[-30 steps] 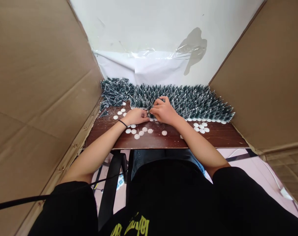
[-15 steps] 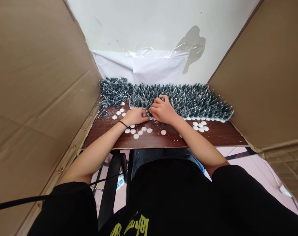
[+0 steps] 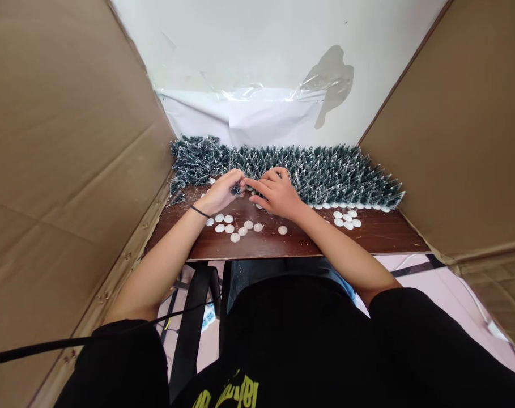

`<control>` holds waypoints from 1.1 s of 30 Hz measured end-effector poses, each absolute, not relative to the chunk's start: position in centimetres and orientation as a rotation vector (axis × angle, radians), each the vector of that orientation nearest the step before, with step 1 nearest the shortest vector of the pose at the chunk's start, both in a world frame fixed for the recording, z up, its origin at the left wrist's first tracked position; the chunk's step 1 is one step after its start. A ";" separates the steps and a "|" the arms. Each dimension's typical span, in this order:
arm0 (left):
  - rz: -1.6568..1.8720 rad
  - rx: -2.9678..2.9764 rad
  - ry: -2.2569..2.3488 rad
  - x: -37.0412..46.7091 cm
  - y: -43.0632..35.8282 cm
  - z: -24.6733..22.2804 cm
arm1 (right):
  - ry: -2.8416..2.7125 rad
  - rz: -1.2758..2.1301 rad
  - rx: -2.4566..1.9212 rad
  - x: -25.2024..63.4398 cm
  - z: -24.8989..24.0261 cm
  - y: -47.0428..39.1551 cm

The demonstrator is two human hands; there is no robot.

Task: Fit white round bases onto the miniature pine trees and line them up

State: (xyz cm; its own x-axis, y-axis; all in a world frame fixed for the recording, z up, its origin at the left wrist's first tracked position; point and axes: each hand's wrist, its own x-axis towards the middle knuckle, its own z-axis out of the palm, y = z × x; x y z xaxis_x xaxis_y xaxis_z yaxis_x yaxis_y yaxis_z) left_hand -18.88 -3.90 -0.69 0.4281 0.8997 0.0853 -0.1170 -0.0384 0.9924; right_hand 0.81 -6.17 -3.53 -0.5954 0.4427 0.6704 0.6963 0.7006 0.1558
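My left hand (image 3: 221, 191) is closed in front of the left part of a dense block of miniature snow-dusted pine trees (image 3: 316, 173). A dark green tuft, seemingly one miniature tree (image 3: 236, 190), shows between its curled fingers and palm. Close beside it, my right hand (image 3: 279, 195) has its fingers apart. Its index finger stretches left to the left hand's fingertips, and its thumb is held away below. No object shows in the right hand. White round discs (image 3: 249, 225) lie on the brown tabletop (image 3: 265, 245) nearer me, several of them in a loose line.
A heap of tumbled miniature trees (image 3: 195, 158) lies at the back left. Another group of white discs (image 3: 348, 222) sits at the right front. Brown sheeted walls (image 3: 461, 130) close in both sides, and a white wall (image 3: 257, 45) stands behind.
My left hand has lifted and moved left and back from the tabletop. The right hand has opened its fingers, reaching its index finger left. More discs show where the left hand was.
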 end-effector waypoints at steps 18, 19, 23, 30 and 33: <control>0.717 1.746 0.957 -18.7 -4.5 0.0 | -2.215 -0.442 -0.861 -0.9 -4.0 -7.0; 0.752 1.781 0.980 -19.1 -4.1 0.1 | -2.193 -0.423 -0.866 -0.8 -4.0 -6.9; 0.908 2.063 1.362 -21.5 -2.3 0.7 | -2.154 -0.386 -0.914 -0.6 -3.8 -6.8; 0.252 2.395 2.194 -25.7 0.0 -0.5 | -2.115 -0.395 -0.977 -0.3 -3.7 -6.9; 0.118 2.345 2.226 -26.4 0.5 -0.8 | -2.109 -0.403 -0.997 -0.2 -3.6 -7.0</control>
State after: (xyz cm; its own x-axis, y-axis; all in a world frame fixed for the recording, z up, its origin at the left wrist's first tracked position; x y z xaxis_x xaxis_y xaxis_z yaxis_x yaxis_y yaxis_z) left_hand -26.38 0.48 -0.83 0.0526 0.9917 0.1174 0.9985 -0.0508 -0.0181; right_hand -0.25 -7.00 -3.63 -0.4107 0.5245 0.7459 0.7627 0.6458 -0.0341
